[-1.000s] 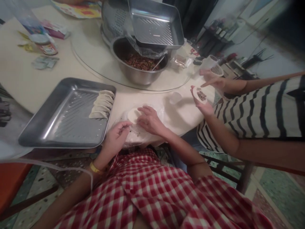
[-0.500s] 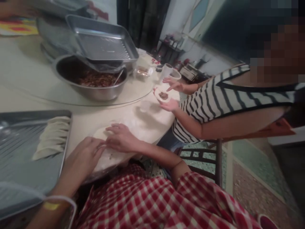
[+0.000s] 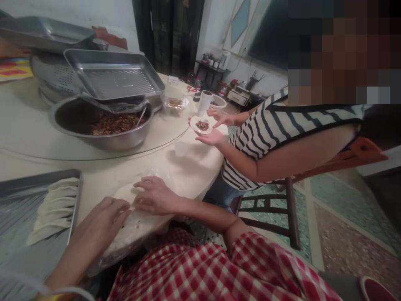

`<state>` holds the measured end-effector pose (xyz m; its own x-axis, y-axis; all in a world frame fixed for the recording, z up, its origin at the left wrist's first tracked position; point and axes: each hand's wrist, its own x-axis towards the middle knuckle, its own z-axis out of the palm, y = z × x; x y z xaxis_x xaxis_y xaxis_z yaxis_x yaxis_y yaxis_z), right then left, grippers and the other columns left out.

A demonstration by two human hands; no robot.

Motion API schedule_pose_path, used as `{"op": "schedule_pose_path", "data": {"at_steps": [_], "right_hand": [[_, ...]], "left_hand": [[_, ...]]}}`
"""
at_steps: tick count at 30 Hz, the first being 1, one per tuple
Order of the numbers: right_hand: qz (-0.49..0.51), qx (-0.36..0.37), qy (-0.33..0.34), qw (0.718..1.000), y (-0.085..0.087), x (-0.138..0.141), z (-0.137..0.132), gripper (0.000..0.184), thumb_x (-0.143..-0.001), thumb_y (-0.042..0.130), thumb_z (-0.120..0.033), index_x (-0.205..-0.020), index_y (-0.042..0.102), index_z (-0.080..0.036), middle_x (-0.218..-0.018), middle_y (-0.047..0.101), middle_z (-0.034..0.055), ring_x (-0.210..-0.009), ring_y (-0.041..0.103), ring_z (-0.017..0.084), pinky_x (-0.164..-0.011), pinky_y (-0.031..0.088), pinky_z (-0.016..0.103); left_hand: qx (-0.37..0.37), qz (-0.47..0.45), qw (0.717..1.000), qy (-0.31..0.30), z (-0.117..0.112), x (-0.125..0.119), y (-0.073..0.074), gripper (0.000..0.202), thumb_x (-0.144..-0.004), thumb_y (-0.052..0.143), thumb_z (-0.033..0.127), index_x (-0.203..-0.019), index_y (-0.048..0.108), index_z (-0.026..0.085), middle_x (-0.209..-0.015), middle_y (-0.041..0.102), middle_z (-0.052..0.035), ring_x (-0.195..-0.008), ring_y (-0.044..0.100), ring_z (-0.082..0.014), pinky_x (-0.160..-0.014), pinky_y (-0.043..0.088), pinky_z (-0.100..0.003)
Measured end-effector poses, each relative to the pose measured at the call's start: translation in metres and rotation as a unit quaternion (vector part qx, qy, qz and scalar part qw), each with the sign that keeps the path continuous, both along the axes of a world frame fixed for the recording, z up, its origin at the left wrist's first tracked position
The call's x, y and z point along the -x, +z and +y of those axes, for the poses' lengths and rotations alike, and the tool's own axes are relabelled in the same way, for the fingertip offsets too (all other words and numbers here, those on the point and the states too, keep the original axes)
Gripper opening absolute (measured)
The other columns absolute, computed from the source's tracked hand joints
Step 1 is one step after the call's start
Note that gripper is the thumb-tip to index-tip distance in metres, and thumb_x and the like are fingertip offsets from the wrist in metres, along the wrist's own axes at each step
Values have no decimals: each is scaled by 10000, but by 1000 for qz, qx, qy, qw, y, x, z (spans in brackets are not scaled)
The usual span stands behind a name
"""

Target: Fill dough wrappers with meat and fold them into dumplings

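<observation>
A round white dumpling wrapper (image 3: 125, 193) lies on a clear plastic bag (image 3: 138, 228) at the table's near edge. My right hand (image 3: 155, 196) rests on the wrapper with fingers curled down on it. My left hand (image 3: 102, 221) lies beside it on the bag, fingertips pinched at the wrapper's edge. Left of my hands, a steel tray (image 3: 19, 246) holds a row of folded dumplings (image 3: 53, 209).
A steel bowl of minced filling (image 3: 103, 125) with a spoon sits on the glass turntable, empty trays (image 3: 114, 77) stacked above it. A person in a striped top sits at right, holding a filled wrapper (image 3: 201, 124). A small plastic cup (image 3: 181, 147) stands nearby. A dark chair (image 3: 269, 209) stands below.
The view has swung right and up, so the tray slid left. My hands stay on the wrapper. The other person has drawn the filled wrapper closer.
</observation>
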<state>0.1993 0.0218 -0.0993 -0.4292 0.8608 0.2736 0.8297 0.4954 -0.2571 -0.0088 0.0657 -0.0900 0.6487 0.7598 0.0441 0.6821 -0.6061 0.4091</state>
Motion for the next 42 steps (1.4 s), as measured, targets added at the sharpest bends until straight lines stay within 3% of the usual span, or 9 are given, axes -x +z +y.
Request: {"op": "schedule_pose_path", "data": {"at_steps": [5,10,15,24,32,37,42], "right_hand": [[7,-2,11,1000,0,0,-1,283,-935,530,-424,-1027,716,-232,-1366,572,60,-1312,437,258,-1112,335,417],[8,15,2,1000,0,3,-1,292,-942,520,-420,-1018,726,-229,-1370,574,57,-1321,436,250,-1125,323,416],[25,32,2,999,1,6,0,274,-938,536,-400,-1021,728,-224,-1362,581,58,-1325,431,246,-1117,335,421],[135,41,-4,990,-9,9,4,176,-885,625,-319,-913,740,-189,-1282,623,98,-1275,467,270,-1087,369,463],[137,76,-12,988,3,13,21,134,-875,634,-263,-858,754,-204,-1226,657,86,-1176,541,245,-1052,409,463],[175,103,-52,978,10,9,33,85,-824,694,-251,-782,754,-208,-1200,667,86,-1177,537,264,-1044,413,486],[237,138,-87,958,15,2,52,76,-796,687,-188,-745,743,-184,-1103,704,80,-1101,619,231,-977,482,411]], "left_hand": [[26,-13,1000,2,3,2,-1,233,-873,490,389,-861,691,273,-877,666,-37,-810,673,-234,-750,510,-363],[-9,-7,1000,-3,-4,-1,6,258,-898,459,361,-805,683,274,-852,663,-26,-805,667,-222,-743,495,-340],[-60,30,998,11,-11,-7,7,312,-910,389,334,-751,639,234,-820,623,-58,-815,627,-236,-734,471,-346],[-95,33,994,34,-16,-15,14,266,-936,378,230,-833,618,177,-856,621,-103,-862,584,-244,-803,460,-359],[-122,6,991,51,-14,-17,17,240,-949,384,214,-837,592,174,-820,584,-85,-823,572,-245,-775,463,-364],[-107,-67,988,86,-25,-19,18,226,-951,406,250,-953,611,156,-895,606,-100,-886,580,-255,-832,464,-390],[-6,-127,990,62,-43,-19,8,269,-912,420,218,-982,671,151,-905,621,-111,-907,576,-268,-879,453,-430]]}}
